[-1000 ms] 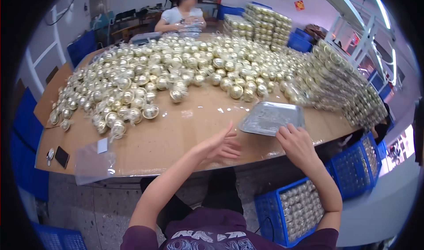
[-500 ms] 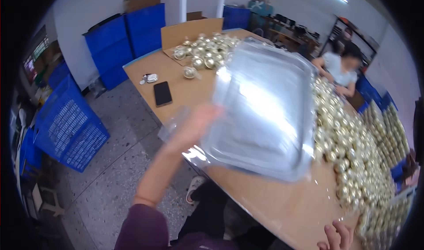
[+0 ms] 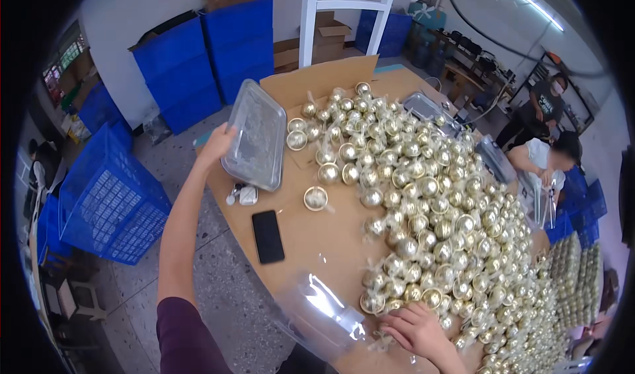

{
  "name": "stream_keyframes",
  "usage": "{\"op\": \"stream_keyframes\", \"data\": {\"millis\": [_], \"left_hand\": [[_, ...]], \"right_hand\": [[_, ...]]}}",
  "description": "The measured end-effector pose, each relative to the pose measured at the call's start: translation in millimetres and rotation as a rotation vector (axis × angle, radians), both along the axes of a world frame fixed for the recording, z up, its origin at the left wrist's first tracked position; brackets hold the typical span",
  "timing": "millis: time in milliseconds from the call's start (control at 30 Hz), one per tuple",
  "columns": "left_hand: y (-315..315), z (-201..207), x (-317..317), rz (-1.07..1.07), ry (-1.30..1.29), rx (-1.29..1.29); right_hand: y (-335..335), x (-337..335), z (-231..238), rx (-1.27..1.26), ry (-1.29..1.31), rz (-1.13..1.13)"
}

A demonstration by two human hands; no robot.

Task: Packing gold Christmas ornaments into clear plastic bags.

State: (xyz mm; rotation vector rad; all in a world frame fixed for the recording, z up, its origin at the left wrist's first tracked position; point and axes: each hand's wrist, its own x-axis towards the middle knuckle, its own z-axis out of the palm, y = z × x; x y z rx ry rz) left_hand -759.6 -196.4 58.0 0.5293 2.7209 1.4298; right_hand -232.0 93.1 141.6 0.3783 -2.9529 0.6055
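My left hand (image 3: pixel 219 142) is closed on the edge of a shallow, shiny grey rectangular tray (image 3: pixel 259 139), tilted up over the far left part of the table. A wide heap of gold balls (image 3: pixel 430 208), many with clear wrapping, covers the table's middle and right. At the heap's near edge my right hand (image 3: pixel 418 331) rests palm down, fingers stretched over the nearest balls. Left of that hand lies a clear plastic sheet (image 3: pixel 324 314) with bright glare, partly over the table's edge. One gold ball (image 3: pixel 315 199) sits apart near the tray.
A black phone (image 3: pixel 268 236) and small white items (image 3: pixel 243 195) lie at the table's left side. A cardboard flap (image 3: pixel 317 80) stands behind the heap. Blue crates (image 3: pixel 175 70) are stacked by the wall, and a blue basket (image 3: pixel 116 195) stands left. Two people (image 3: pixel 546 159) are at far right.
My left hand has carried the tray left and away from me, uncovering the heap of gold balls. The right hand has moved left and forward onto the heap's near edge. The view has shifted.
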Motion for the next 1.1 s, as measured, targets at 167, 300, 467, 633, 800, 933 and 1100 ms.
{"op": "stream_keyframes", "data": {"millis": [167,300,467,633,800,933,1100], "left_hand": [[1.4,-23.0,-79.4,-0.194,-0.1,-0.154],[26.4,-8.3,-55.6,-0.287,-0.324,-0.073],[78.4,-54.5,7.2,-0.472,-0.471,0.183],[128.1,-119.5,100.4,-0.363,-0.304,0.186],[199.9,-114.5,141.2,-0.451,-0.591,0.354],[246.6,-153.8,170.1,-0.346,-0.563,0.414],[286.1,-161.7,199.9,-0.261,-0.607,0.659]], "right_hand": [[-4.7,-70.1,10.5,-0.186,-0.11,-0.066],[-15.1,-116.2,-21.5,-0.32,-0.108,-0.189],[-52.2,-160.3,-58.4,-0.312,-0.082,-0.398],[-72.9,-212.4,-119.7,-0.019,0.097,-0.705],[-23.1,-179.5,-107.4,-0.169,0.317,-1.026],[-9.1,-140.2,-97.2,-0.605,0.342,-1.098],[2.9,-116.2,-67.7,-0.583,0.045,-1.053]]}}
